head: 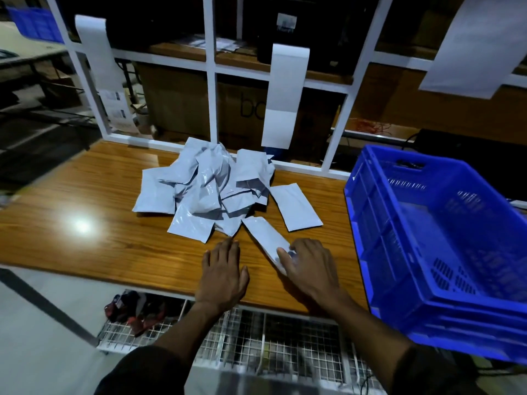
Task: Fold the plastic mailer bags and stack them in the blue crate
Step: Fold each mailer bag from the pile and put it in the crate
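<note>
Wooden tabletop (99, 201), glossy grain with a lamp glare on it, is taken as landmark. Its near edge is seen running beneath both wrists; its far edge is met by a white metal frame (211, 81) hung with paper sheets.

A loose heap of grey plastic mailer bags (205, 189) is piled at the far middle of the tabletop, crumpled, shiny, overlapping. One flat mailer (295, 206) is laid apart just right of the heap. A single narrow mailer (263, 235) lies nearer the front edge, slanted.

The right hand (310, 266) is set on that narrow mailer's near end, fingers curled down, the thumb laid across it; whether it is pinched or only pressed cannot be told. The left hand (224, 269) is laid flat on bare wood just left of it, fingers straight and spread, holding nothing.

Bare wood is left broad on the tabletop's left side. The blue crate (370, 223), rigid moulded plastic with slotted walls, is stood at the tabletop's right end, overhanging the front edge; nothing stacked is made out inside
</note>
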A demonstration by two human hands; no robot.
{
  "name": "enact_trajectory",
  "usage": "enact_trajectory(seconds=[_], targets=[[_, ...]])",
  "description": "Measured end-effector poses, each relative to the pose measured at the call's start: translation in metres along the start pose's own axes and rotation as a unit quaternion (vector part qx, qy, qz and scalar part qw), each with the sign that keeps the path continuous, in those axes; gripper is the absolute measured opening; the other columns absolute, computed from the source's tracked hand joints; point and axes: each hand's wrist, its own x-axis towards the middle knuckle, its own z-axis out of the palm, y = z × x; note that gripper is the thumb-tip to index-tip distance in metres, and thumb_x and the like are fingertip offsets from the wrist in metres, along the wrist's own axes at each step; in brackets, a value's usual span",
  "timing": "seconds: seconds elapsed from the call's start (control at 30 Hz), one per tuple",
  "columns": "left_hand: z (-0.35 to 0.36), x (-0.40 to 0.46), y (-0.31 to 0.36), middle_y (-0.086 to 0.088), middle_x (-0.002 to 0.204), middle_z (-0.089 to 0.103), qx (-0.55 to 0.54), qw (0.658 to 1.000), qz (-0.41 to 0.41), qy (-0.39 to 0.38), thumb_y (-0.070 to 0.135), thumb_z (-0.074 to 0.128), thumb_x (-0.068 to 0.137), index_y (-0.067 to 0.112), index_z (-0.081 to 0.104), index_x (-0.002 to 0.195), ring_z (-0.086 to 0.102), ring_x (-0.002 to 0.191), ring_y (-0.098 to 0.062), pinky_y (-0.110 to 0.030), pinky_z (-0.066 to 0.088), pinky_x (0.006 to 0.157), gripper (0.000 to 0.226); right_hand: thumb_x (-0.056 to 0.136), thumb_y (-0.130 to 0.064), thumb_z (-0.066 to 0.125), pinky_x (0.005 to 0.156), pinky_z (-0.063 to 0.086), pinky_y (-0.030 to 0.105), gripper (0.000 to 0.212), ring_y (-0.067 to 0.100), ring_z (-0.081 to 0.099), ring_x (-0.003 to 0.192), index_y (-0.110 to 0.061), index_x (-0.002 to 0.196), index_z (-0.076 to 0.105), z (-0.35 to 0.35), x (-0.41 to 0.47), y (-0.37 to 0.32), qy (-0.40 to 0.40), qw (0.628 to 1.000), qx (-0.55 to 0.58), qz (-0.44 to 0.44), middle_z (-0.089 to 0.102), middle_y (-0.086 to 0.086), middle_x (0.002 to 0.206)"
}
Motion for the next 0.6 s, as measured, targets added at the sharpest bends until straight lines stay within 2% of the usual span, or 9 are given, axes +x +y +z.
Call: enact_trajectory(seconds=[0.1, 0.17, 0.2, 0.27, 0.33, 0.47, 0.53, 0.6], targets=[[-0.003, -0.002, 0.0, -0.018, 0.15, 0.042, -0.029, 1.0, 0.005, 0.009, 0.048, 0.036, 0.097, 0.007, 0.04, 0.145, 0.042, 0.135, -0.035, -0.054, 0.038, 0.11, 0.063, 0.094, -0.058, 0.047, 0.095, 0.043, 0.047, 0.055, 0.032, 0.052, 0.121, -0.018, 0.132, 0.049, 0.006, 0.016, -0.014, -0.167, 0.982, -0.02, 0.081, 0.057, 0.009, 0.131], [-0.004, -0.004, -0.003, -0.018, 0.152, 0.039, -0.043, 0.999, 0.013, 0.008, 0.047, 0.038, 0.096, 0.008, 0.039, 0.146, 0.041, 0.136, -0.037, -0.055, 0.037, 0.111, 0.063, 0.093, -0.052, 0.053, 0.096, 0.04, 0.05, 0.056, 0.035, 0.05, 0.122, -0.019, 0.137, 0.042, 0.009, 0.022, -0.012, -0.263, 0.962, -0.018, 0.074, 0.055, 0.011, 0.134], [-0.004, -0.005, -0.004, -0.018, 0.153, 0.037, -0.052, 0.998, 0.017, 0.01, 0.047, 0.039, 0.096, 0.009, 0.038, 0.146, 0.039, 0.137, -0.037, -0.056, 0.037, 0.111, 0.063, 0.093, -0.048, 0.056, 0.094, 0.039, 0.049, 0.055, 0.035, 0.051, 0.122, -0.02, 0.138, 0.041, 0.009, 0.021, -0.01, -0.283, 0.958, -0.018, 0.054, 0.055, 0.01, 0.133], [-0.008, -0.007, -0.004, -0.018, 0.155, 0.033, -0.066, 0.998, 0.02, 0.015, 0.047, 0.041, 0.095, 0.01, 0.037, 0.147, 0.034, 0.141, -0.039, -0.061, 0.036, 0.11, 0.064, 0.091, -0.04, 0.061, 0.095, 0.037, 0.048, 0.052, 0.034, 0.05, 0.121, -0.023, 0.136, 0.041, 0.008, 0.017, -0.003, -0.273, 0.962, -0.028, 0.007, 0.055, 0.007, 0.131], [-0.013, -0.007, 0.001, -0.018, 0.157, 0.031, -0.048, 0.998, 0.02, 0.03, 0.046, 0.042, 0.094, 0.011, 0.041, 0.146, 0.03, 0.145, -0.041, -0.067, 0.033, 0.109, 0.063, 0.09, -0.03, 0.062, 0.101, 0.034, 0.05, 0.051, 0.03, 0.045, 0.128, -0.026, 0.137, 0.041, 0.006, 0.012, 0.004, -0.246, 0.967, -0.05, -0.051, 0.052, 0.002, 0.134], [-0.018, 0.0, 0.025, -0.014, 0.16, 0.037, 0.027, 0.996, 0.076, 0.041, 0.046, 0.039, 0.097, 0.011, 0.046, 0.146, 0.03, 0.15, -0.034, -0.072, 0.02, 0.114, 0.061, 0.094, -0.015, 0.059, 0.117, 0.016, 0.058, 0.07, 0.027, 0.015, 0.152, -0.026, 0.154, 0.025, -0.001, 0.001, 0.011, -0.238, 0.961, -0.073, -0.122, 0.027, 0.001, 0.161], [-0.016, 0.008, 0.039, -0.012, 0.163, 0.034, 0.045, 0.995, 0.088, -0.007, 0.049, 0.025, 0.101, 0.011, 0.042, 0.152, 0.027, 0.152, -0.029, -0.07, 0.015, 0.117, 0.066, 0.1, -0.018, 0.05, 0.118, 0.007, 0.061, 0.071, 0.026, -0.001, 0.155, -0.024, 0.159, 0.013, -0.003, -0.005, 0.01, -0.25, 0.957, -0.083, -0.125, 0.009, 0.003, 0.167], [-0.011, 0.013, 0.048, -0.01, 0.167, 0.024, 0.061, 0.993, 0.069, -0.072, 0.054, 0.003, 0.099, 0.011, 0.027, 0.159, 0.014, 0.156, -0.026, -0.065, 0.006, 0.12, 0.077, 0.105, -0.028, 0.037, 0.119, 0.001, 0.06, 0.064, 0.023, -0.011, 0.154, -0.023, 0.16, 0.007, -0.003, -0.01, 0.008, -0.263, 0.957, -0.073, -0.101, -0.003, 0.001, 0.169]])
